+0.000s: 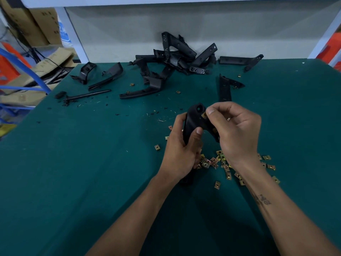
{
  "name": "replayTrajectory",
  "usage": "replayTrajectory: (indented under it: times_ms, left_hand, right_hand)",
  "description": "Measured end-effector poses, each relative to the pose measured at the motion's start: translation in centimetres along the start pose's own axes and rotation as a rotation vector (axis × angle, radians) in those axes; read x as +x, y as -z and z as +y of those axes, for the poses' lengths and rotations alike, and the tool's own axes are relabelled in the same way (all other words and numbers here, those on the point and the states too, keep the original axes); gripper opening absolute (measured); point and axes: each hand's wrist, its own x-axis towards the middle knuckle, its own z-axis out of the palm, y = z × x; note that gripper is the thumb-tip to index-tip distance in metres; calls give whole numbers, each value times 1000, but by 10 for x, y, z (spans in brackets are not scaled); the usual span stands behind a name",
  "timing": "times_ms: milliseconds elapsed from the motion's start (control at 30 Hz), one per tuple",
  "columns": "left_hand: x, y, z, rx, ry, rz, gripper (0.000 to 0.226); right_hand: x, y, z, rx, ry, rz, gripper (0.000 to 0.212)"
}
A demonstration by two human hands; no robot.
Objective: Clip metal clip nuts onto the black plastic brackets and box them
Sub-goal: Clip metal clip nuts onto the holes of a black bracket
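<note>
My left hand (181,146) grips a black plastic bracket (194,119) upright above the green table, thumb across its front. My right hand (234,130) pinches a brass-coloured metal clip nut (204,115) against the bracket's upper edge, just below its round hole. Several loose clip nuts (219,161) lie scattered on the cloth under and around both hands. A pile of black brackets (177,58) sits at the far middle of the table, with one long bracket (224,87) lying just beyond my right hand.
The green table cloth (92,163) carries plastic crumbs and shavings in the middle. Odd black parts (103,76) and a thin rod (88,95) lie far left. Cardboard boxes (36,24) and blue tubing (24,71) stand off the left edge. A white wall panel backs the table.
</note>
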Motion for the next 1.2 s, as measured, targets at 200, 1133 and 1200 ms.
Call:
replayTrajectory:
  times_ms: [200, 1133, 1200]
  left_hand:
    - [0, 0, -1, -17, 9, 2, 9]
    - [1, 0, -6, 150, -61, 258, 15]
    - [0, 3, -5, 132, -64, 248, 17]
  right_hand:
    - [-1, 0, -3, 59, -85, 8, 20]
    - [-14, -22, 11, -754, 393, -81, 21]
    - [-14, -27, 14, -790, 421, -47, 22]
